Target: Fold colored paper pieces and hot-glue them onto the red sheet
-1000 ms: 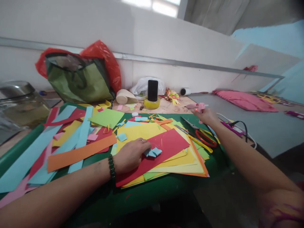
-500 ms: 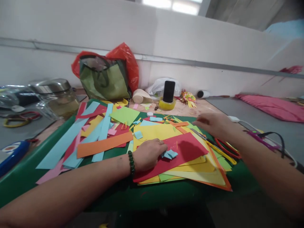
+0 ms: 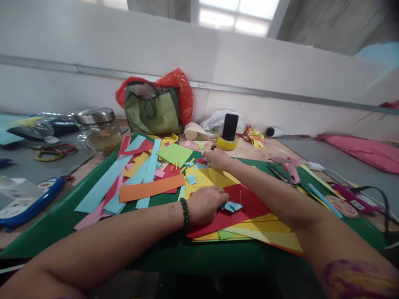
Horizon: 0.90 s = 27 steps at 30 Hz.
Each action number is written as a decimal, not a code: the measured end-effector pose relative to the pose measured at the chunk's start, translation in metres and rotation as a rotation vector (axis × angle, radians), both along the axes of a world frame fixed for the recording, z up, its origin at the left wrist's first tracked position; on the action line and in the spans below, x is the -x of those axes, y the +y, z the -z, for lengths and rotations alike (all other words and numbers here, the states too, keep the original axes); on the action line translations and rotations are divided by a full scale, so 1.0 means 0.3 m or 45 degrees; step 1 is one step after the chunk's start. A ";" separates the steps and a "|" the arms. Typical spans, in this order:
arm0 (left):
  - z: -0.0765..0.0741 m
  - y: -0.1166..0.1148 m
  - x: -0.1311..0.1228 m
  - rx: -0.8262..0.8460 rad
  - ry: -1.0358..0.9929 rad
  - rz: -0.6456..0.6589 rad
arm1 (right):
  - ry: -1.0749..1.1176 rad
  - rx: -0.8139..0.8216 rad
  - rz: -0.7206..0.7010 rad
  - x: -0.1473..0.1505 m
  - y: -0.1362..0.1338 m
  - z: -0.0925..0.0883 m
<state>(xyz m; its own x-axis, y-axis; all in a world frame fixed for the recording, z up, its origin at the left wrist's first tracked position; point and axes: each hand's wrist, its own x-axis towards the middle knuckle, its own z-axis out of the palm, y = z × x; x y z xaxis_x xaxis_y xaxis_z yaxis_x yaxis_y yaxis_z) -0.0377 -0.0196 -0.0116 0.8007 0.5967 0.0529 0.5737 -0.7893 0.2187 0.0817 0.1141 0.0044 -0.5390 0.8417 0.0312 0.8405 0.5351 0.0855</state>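
Note:
My left hand (image 3: 206,207), with a dark green bead bracelet, rests on a red paper sheet (image 3: 251,203). Its fingers are closed on a small folded piece of light blue paper (image 3: 232,207). Farther back, my right hand (image 3: 217,160) reaches across the yellow paper (image 3: 204,177), fingertips bent together among small scraps. A white round bit (image 3: 203,154) shows at those fingertips; whether they grip it is unclear. An orange strip (image 3: 151,187) and long light blue strips (image 3: 152,162) lie left of my hands. A light green square (image 3: 175,155) sits behind them.
At right lie a pink glue gun (image 3: 290,166) and a purple device with a cable (image 3: 358,198). A phone (image 3: 230,127) stands in yellow tape (image 3: 227,143). A glass jar (image 3: 101,133), scissors (image 3: 51,154) and a green bag (image 3: 152,110) stand around the left and back.
My right hand has moved left, from the tools at the right to the scraps behind the yellow paper. My left hand keeps hold of the light blue paper. The view has shifted somewhat.

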 end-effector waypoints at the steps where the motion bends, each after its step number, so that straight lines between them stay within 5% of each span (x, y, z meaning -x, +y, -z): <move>1: -0.001 0.000 0.000 0.001 0.000 -0.004 | 0.007 -0.023 0.015 0.001 -0.003 -0.006; 6: -0.002 0.001 -0.001 0.037 -0.020 0.017 | 0.143 -0.184 0.061 -0.071 -0.049 -0.090; 11: 0.009 0.006 0.003 0.035 -0.043 -0.010 | 0.719 -0.162 -0.025 -0.229 -0.193 -0.150; 17: 0.004 0.004 0.005 0.062 -0.048 -0.012 | 1.168 0.329 -0.037 -0.322 -0.386 -0.047; 21: -0.005 0.001 0.003 0.061 -0.010 -0.018 | 1.303 0.457 0.000 -0.323 -0.432 0.022; 27: 0.001 0.008 0.005 0.077 0.001 -0.013 | 1.295 0.542 0.026 -0.327 -0.452 0.042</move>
